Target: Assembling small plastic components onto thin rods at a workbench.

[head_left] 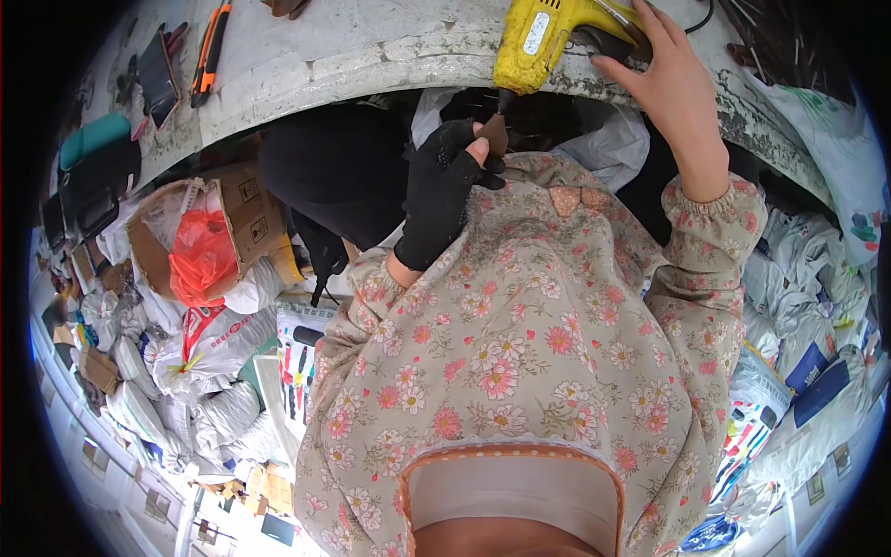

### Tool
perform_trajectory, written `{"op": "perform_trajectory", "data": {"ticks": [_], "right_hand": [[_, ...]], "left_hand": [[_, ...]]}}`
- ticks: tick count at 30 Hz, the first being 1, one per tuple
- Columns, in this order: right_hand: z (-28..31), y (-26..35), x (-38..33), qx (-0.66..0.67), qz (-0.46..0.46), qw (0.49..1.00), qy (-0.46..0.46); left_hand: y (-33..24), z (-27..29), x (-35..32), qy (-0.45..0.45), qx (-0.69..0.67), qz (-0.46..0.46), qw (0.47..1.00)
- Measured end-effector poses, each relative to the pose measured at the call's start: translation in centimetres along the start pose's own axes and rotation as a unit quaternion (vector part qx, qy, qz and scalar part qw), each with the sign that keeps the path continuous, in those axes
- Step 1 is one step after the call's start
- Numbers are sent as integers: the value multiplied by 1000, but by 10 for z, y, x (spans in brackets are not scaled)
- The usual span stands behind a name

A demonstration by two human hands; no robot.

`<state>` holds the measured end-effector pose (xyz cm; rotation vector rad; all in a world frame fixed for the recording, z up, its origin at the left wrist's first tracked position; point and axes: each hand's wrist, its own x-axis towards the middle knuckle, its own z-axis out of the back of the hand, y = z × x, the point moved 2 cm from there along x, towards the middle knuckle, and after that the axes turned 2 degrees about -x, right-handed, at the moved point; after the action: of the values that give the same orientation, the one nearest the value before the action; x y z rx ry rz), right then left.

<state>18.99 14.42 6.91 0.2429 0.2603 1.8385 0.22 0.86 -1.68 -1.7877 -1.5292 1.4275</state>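
My left hand [444, 176], in a black glove with bare fingertips, pinches a small brown flat piece [496, 136] between thumb and fingers. Right above that piece is the dark nozzle of a yellow hot glue gun [541, 46], pointing down past the table's edge; whether they touch I cannot tell. My right hand [673, 88] is bare and sits around the gun's handle at the right, thumb on the near side and fingers on the far side. The upper part of the handle is cut off by the picture's top edge.
A worn pale table [371, 54] curves across the top. On it lie an orange and black utility knife [211, 51] and a dark phone-like slab [159, 79]. An open cardboard box [246, 218] with a red bag stands at left. Stuffed plastic bags [789, 269] crowd the right side.
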Motion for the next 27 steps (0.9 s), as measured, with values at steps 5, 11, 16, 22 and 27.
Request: {"op": "perform_trajectory", "data": {"ticks": [5, 11, 16, 22, 27], "right_hand": [[-8, -14, 6, -15, 17, 1000, 10], [-7, -21, 9, -15, 69, 997, 0], [-14, -21, 1, -10, 49, 999, 7], [-10, 2, -50, 271, 201, 939, 66], [1, 19, -78, 407, 135, 879, 208]], "left_hand": [[-4, -6, 2, 0, -6, 2, 1000], [-3, -6, 2, -24, 58, -25, 998], [-5, -3, -5, -19, 48, -17, 999], [-26, -10, -7, -93, -137, 77, 983], [-21, -15, -1, 7, -291, 206, 934]]}}
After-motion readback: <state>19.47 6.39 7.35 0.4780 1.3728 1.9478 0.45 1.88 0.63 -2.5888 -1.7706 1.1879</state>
